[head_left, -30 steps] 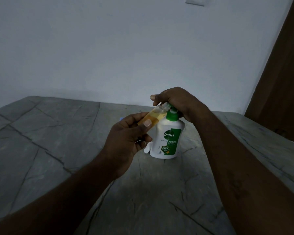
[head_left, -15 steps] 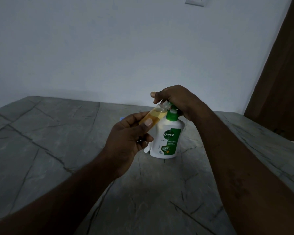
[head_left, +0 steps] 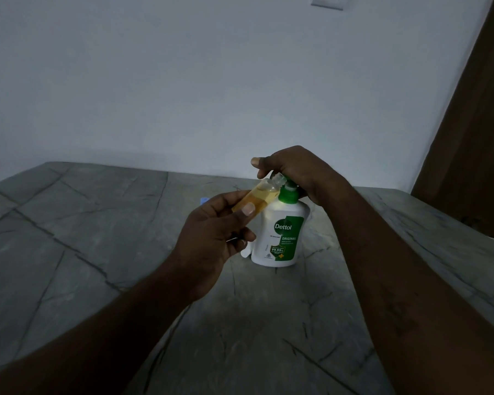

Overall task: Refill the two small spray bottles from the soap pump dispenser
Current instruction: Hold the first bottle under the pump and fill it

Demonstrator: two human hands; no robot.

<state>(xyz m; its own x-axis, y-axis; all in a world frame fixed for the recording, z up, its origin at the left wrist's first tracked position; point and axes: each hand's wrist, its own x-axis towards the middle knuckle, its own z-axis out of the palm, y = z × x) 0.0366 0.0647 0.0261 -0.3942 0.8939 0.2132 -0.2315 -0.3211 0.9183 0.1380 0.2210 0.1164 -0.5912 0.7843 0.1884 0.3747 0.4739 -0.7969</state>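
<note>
A white soap dispenser (head_left: 278, 238) with a green label and green pump collar stands on the grey stone table (head_left: 97, 223). My right hand (head_left: 294, 171) rests over its pump head, fingers curled round it, hiding the nozzle. My left hand (head_left: 211, 232) holds a small clear spray bottle (head_left: 257, 199) tilted, its open neck up against the pump. The bottle holds amber liquid for most of its length. A second spray bottle is not visible.
A small blue object (head_left: 204, 199) peeks out behind my left hand. A white piece (head_left: 245, 253) lies against the dispenser's left base. A white wall with a switch plate (head_left: 327, 1) stands behind; a brown door (head_left: 474, 138) is at right.
My right hand has risen slightly on the pump and then settled back; the small bottle stays at the nozzle, with little other movement.
</note>
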